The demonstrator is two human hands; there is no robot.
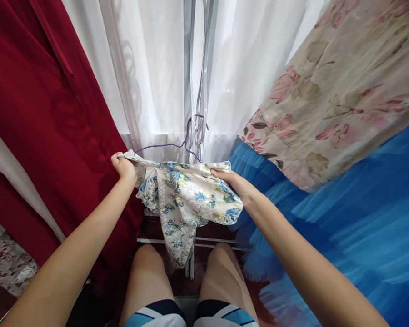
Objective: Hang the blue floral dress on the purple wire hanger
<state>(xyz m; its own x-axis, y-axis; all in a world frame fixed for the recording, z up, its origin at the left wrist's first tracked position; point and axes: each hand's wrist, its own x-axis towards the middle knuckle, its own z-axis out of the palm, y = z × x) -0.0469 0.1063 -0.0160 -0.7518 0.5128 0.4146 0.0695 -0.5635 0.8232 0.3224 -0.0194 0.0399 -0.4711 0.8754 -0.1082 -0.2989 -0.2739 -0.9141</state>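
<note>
A flowered garment is held out in front of the person's knees, a purple hanger at its top edge. The left hand pinches one upper end; the right hand presses its thumb on the other, its remaining fingers hidden from me.

Clothes shop or dressing room, cannot tell which: a hanger, a metal stand, white drapes, red cloth beyond the stand's left edge, blue tulle and pink-flowered cloth beyond its right.
</note>
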